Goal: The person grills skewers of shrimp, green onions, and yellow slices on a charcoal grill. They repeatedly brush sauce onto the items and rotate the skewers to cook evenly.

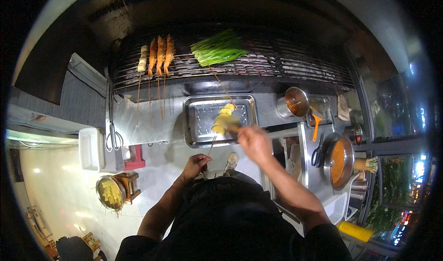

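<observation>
My left hand (197,166) pinches the end of a thin skewer (212,146) threaded with pale yellow slices (218,128), perhaps potato. The slices are over a rectangular stainless steel tray (188,122); whether they touch its bottom I cannot tell. My right hand (256,144) grips a brush (234,126), blurred by motion, with its head against or just above the slices. Beyond the tray, a bundle of green chives (219,49) lies on the charcoal grill (263,65). The stick of the chives reaches back over the tray's far side.
Left on the grill are three shrimp skewers (160,55) and a skewer of pale pieces (142,58). Tongs (112,140) hang at the left. To the right stand a steel cup (297,102), orange-handled scraper (315,124), black scissors (317,155) and steel bowl of orange-red seasoning (340,162).
</observation>
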Tool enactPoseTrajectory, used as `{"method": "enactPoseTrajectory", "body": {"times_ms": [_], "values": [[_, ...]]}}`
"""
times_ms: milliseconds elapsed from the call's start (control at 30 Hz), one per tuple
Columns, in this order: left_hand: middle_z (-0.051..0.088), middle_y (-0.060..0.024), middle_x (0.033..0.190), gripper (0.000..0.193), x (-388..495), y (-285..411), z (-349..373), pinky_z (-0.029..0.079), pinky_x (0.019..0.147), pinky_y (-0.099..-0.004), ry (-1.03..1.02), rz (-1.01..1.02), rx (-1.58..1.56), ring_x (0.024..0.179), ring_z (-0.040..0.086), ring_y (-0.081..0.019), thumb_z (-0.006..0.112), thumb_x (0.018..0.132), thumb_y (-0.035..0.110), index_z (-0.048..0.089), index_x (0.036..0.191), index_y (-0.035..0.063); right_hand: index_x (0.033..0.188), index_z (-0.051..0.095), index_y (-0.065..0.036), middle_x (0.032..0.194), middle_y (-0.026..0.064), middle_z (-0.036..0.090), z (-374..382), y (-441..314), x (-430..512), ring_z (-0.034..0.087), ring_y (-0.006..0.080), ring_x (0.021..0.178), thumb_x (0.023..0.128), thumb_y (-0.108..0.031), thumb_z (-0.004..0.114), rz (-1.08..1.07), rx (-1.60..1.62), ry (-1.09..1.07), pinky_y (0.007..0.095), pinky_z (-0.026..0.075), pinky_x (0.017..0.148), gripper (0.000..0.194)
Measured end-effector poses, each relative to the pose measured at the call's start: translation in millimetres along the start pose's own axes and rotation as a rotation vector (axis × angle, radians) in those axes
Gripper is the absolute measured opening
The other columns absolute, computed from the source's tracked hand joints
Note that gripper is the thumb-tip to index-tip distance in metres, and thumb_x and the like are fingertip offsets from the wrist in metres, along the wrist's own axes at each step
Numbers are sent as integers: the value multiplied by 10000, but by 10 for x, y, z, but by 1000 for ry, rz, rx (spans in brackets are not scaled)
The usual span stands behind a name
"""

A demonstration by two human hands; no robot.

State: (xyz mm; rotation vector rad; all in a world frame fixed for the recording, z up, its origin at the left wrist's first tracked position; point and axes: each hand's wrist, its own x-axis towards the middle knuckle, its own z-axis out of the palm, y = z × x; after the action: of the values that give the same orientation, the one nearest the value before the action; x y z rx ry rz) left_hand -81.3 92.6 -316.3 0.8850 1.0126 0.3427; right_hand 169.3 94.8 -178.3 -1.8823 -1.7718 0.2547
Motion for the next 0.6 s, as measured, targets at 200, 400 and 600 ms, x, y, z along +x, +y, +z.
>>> {"method": "enactPoseTrajectory", "body": {"times_ms": [200, 400, 600], "values": [[560, 12, 642, 192, 80, -60, 27, 388, 523, -230, -9, 8, 55, 561, 496, -74, 573, 955, 223, 669, 963, 57, 894, 643, -78, 810, 142, 610, 356, 110, 235, 617, 315, 586, 840, -191, 616, -21, -149, -18, 429, 517, 516, 128], [529, 32, 677, 195, -87, -4, 18, 377, 540, -229, 25, 123, -2, 592, 469, -68, 562, 964, 223, 640, 944, 45, 966, 671, -71, 832, 107, 622, 68, -80, -434, 644, 255, 715, 831, -165, 644, -58, 117, -152, 379, 529, 624, 167], [534, 21, 734, 236, -1043, 185, -102, 376, 589, -222, 88, 14, -29, 656, 459, -68, 544, 974, 230, 629, 926, 15, 1042, 540, -28, 810, 107, 665, 21, 536, -341, 553, 110, 601, 970, -188, 524, 646, 926, 75, 259, 471, 551, 176]]}}
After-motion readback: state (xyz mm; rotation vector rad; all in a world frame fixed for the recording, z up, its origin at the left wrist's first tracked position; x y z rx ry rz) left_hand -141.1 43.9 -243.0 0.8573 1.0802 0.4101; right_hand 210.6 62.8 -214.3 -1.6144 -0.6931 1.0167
